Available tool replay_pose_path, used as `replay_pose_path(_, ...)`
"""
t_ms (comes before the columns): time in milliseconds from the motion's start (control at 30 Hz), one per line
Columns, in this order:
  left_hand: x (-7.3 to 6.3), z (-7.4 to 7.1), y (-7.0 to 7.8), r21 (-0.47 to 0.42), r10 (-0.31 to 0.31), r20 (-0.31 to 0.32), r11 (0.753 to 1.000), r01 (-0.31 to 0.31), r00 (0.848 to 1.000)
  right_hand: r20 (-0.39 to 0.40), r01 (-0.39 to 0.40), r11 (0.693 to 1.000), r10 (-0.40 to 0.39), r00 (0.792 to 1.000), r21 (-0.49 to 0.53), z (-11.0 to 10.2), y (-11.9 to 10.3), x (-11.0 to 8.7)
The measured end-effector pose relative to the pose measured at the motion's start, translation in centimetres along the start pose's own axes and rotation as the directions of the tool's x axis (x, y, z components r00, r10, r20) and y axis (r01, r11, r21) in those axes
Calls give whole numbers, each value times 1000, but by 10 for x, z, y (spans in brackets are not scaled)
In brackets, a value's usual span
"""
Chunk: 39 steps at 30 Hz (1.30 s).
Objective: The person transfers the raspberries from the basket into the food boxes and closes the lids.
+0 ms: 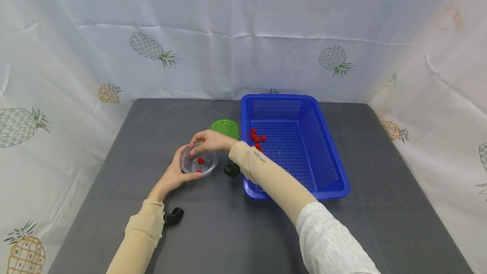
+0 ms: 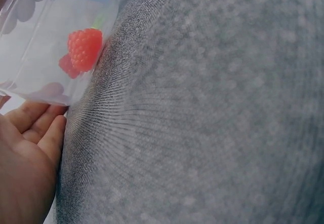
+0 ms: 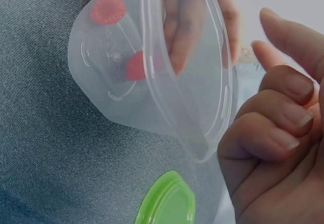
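A clear plastic container point(image 1: 211, 162) is gripped by my left hand point(image 1: 176, 176), thumb on the near side and fingers around the left. Inside it lie a red raspberry point(image 3: 107, 9) and a second raspberry point(image 3: 135, 66), both visible through the wall in the right wrist view. Over the container's open top is my right hand point(image 1: 213, 141). Its fingers are loosely bent, and nothing shows between thumb and fingertips in the right wrist view. Behind the right hand lies a green lid point(image 1: 225, 127).
A blue plastic basket point(image 1: 330, 155) stands right of the container, with several raspberries point(image 1: 257, 138) along its left side. My right forearm crosses its near-left rim. Beneath everything is a grey tabletop point(image 1: 213, 223); a pineapple-printed curtain point(image 1: 243, 62) hangs behind.
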<state>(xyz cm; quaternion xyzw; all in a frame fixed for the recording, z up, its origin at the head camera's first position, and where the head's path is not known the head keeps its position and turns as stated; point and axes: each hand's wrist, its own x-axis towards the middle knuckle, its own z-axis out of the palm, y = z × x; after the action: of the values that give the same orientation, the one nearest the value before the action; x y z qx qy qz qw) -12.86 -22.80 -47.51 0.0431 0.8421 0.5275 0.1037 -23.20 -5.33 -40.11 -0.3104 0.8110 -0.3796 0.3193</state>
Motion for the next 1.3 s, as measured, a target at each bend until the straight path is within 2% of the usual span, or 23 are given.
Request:
replay_pose_path(167, 1, 1, -2, -8, 9, 4, 1000, -9, 1000, -13, 40, 997, -40, 999, 62, -2, -3, -4)
replay_pose_path(367, 1, 0, -4, -79, 47, 16, 996, -45, 999, -10, 85, 987, -84, 996, 135, -8, -10, -11)
replay_pose_path(667, 0, 0, -2, -85, 70, 16, 994, -68, 997, -32, 140, 982, -137, 990, 129, -18, -20, -28)
replay_pose_path(900, 0, 1, 0, -86, 67, 14, 994, -66, 998, -53, 130, 979, -123, 991, 158, -28, -21, -45)
replay_pose_path(1100, 2, 2, -2, -89, 77, 7, 993, -76, 997, -71, 158, 967, -146, 987, 199, -40, -23, -60)
replay_pose_path(1300, -1, 1, 9, -89, 65, 0, 994, -65, 998, -103, 142, 957, -119, 988, 252, -51, -22, -74)
